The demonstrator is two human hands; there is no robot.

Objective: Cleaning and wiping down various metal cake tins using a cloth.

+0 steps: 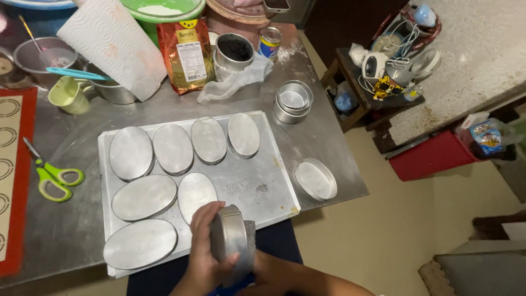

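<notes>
My left hand [204, 253] grips an oval metal baking tin [229, 237], held on edge at the near rim of a metal baking tray [257, 183]. My right hand [268, 269] is under and behind the tin, holding a grey scouring pad [249, 241] against it. Several oval tins lie upside down on the tray, among them one [195, 194] just above my left hand. Another oval tin [315, 179] rests open side up on the steel table, right of the tray.
A stack of round tins [292, 102] stands behind the tray. Green scissors [52, 175] and a red-edged baking mat [13, 175] lie at the left. A paper towel roll [112, 44], an orange packet [185, 53], cans, bowls and a green cup [68, 95] crowd the back. Beige floor lies right.
</notes>
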